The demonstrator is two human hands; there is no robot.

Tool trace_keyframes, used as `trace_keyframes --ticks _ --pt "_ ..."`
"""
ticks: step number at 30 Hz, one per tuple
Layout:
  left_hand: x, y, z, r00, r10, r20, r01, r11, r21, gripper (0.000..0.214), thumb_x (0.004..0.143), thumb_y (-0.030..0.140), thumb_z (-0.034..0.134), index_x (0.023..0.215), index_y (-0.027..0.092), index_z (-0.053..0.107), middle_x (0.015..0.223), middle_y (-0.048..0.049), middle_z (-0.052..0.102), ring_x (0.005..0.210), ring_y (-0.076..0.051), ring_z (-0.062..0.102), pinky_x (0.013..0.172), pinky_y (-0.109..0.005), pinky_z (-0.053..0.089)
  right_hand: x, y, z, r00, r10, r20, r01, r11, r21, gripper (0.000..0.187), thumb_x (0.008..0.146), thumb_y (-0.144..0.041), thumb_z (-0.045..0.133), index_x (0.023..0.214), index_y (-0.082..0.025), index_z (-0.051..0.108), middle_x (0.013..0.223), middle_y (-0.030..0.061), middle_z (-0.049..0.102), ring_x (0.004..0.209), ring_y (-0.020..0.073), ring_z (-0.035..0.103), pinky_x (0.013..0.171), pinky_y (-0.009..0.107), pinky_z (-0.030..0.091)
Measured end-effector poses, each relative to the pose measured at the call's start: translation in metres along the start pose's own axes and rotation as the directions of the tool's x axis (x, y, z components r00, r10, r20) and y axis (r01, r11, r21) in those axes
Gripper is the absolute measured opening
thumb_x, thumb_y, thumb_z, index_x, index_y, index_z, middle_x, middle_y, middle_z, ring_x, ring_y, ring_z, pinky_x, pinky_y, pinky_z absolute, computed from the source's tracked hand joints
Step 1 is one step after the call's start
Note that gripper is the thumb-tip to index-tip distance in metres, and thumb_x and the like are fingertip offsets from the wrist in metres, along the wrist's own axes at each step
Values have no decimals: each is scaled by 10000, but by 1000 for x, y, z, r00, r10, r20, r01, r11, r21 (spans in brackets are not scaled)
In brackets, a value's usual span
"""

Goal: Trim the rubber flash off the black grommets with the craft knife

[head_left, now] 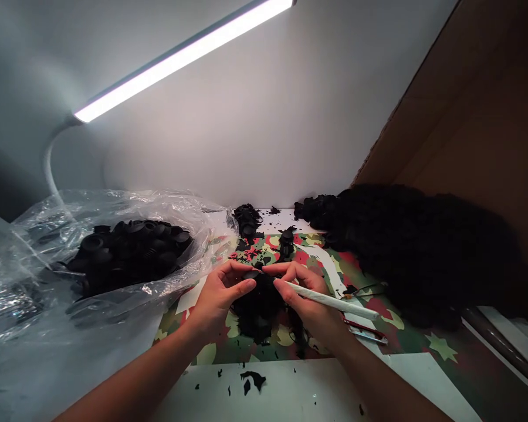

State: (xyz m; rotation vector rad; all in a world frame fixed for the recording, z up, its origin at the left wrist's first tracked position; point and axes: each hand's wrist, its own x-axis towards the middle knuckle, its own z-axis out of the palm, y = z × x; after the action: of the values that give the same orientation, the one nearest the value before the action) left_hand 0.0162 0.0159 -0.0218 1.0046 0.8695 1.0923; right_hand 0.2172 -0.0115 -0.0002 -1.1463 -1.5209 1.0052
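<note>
My left hand (225, 290) pinches a small round black rubber piece (251, 274) between thumb and fingers. In my right hand (310, 293) lies a slim tool with a white stick-like handle (338, 303), pointing back to the right; its tip is hidden by the fingers. The fingertips of both hands meet around the black piece. Below them is a dark heap of black scraps (257, 316) on a camouflage-patterned sheet (215, 351). Just beyond the hands stands another small black part (286, 243).
Left is a clear plastic bag (202, 220) holding many ribbed black rubber parts (132, 252). A large black pile (400, 246) lies right, before a cardboard panel (475, 111). A red-handled tool (367, 333) rests beside my right wrist. A lit lamp (185, 61) hangs overhead.
</note>
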Motion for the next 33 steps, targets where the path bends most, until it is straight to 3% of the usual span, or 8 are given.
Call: trace_keyframes --ticks 3,9,14,17,20,25,29,33 --pt "0 1 0 999 48 -6 -47 995 90 361 645 337 932 869 177 699 881 -24 716 865 -169 645 789 -247 503 -3 -1 5 999 -28 17 28 999 -34 271 933 -358 611 719 -210 535 1181 68 733 968 237 698 840 367 521" --pt "-3 7 1 989 42 141 -86 940 329 406 739 311 847 1110 189 735 1012 -64 714 926 -210 635 843 -310 501 -5 3 5 996 -82 39 85 992 -96 204 936 -303 605 755 -211 588 1130 73 740 981 230 692 850 352 510" --pt "-7 13 3 988 -33 150 -23 933 358 365 811 377 776 1103 166 716 955 -70 716 894 -217 636 798 -309 493 0 6 0 958 -268 -101 252 956 -149 152 990 -230 473 950 -226 619 1152 65 672 1094 218 620 935 360 474" --pt "-10 15 4 988 1 152 -65 907 415 360 808 360 766 1103 161 708 937 -65 715 885 -220 640 793 -308 493 3 6 1 948 -316 -45 294 919 -263 256 1027 -194 387 1026 -226 641 1091 69 636 1034 198 605 883 337 479" --pt "-13 15 7 982 55 182 -141 852 503 295 826 306 736 1092 179 710 928 -48 724 865 -213 649 791 -305 495 2 6 7 951 -307 27 301 903 -307 207 1019 -232 470 1077 -225 669 967 57 604 899 192 596 793 324 483" --pt "-19 12 10 975 140 173 -220 741 635 199 845 197 683 1041 218 713 861 3 726 764 -172 640 712 -268 467 -1 6 22 963 -271 -2 265 940 -214 24 911 -197 653 914 -200 677 904 39 585 780 163 574 665 277 453" --pt "-20 7 11 952 244 184 -301 644 703 195 839 173 696 1027 224 713 910 4 736 799 -175 654 734 -270 465 -1 7 28 970 -230 -76 214 960 -183 172 845 -58 603 746 -194 566 837 13 587 734 140 560 624 253 414" --pt "-22 4 12 903 357 240 -407 525 748 147 853 171 691 993 208 713 876 -11 714 786 -185 647 710 -279 467 -1 5 26 967 -235 -97 210 954 -212 197 825 -58 550 692 -195 502 749 -1 547 690 141 518 604 262 378"
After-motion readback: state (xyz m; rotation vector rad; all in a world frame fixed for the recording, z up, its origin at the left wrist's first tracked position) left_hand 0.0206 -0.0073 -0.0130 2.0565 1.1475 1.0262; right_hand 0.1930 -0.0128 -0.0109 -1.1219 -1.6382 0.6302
